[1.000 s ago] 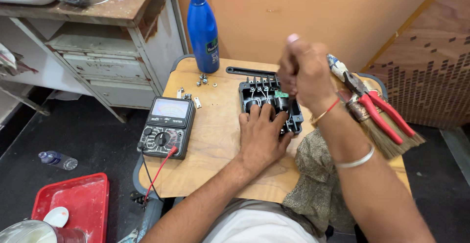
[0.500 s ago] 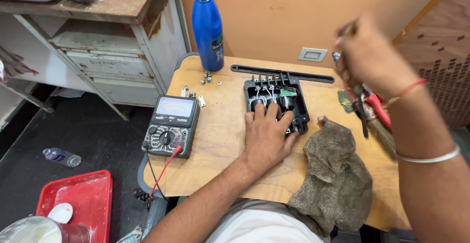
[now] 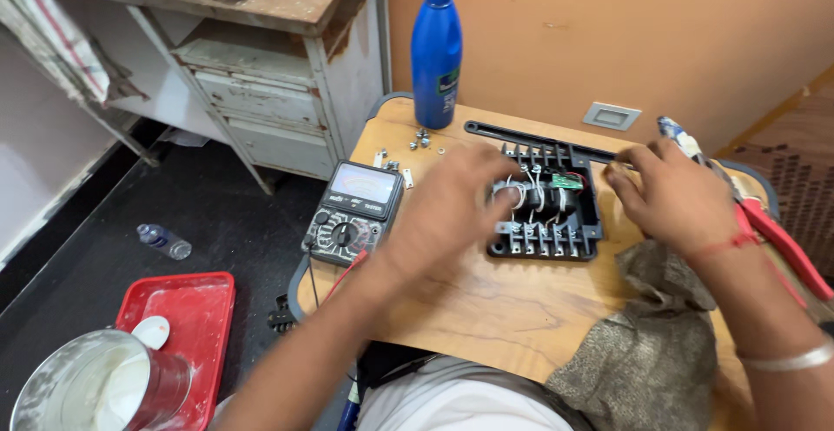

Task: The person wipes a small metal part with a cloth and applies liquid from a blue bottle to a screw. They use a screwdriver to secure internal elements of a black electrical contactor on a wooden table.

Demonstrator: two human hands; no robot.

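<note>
Since half a second ago the right hand (image 3: 673, 196) has come down from the upper right, where it was raised near the pliers, to the right edge of the black terminal block (image 3: 546, 201), and the left hand (image 3: 452, 209), which lay flat over the block's near edge, has shifted to its left side. From the left: one metal bucket (image 3: 95, 387) of white paste stands at the bottom corner, beside one red tray (image 3: 195, 327) holding one small white disc, and one clear plastic bottle (image 3: 163, 241) lies on the dark floor. On the wooden tabletop (image 3: 504, 309) sits one analog multimeter (image 3: 354, 211) with one red lead trailing off its near edge. Behind it stands one blue bottle (image 3: 436, 53), with a scatter of small screws (image 3: 421, 139) at its foot, too small to count surely. The left hand reaches in palm down, fingers bent over the block's left wall and coiled wires; motion blur hides whether they pinch anything, so its grip cannot be told. The block lies flat near the table's middle, one black strip (image 3: 521, 140) behind it. The right hand comes in from the right, fingers curled, its fingertips touching the block's right rim, holding nothing visible. One red-handled pair of pliers (image 3: 773, 231) lies beyond the wrist, and one grey cloth (image 3: 651, 353) lies under the forearm.
</note>
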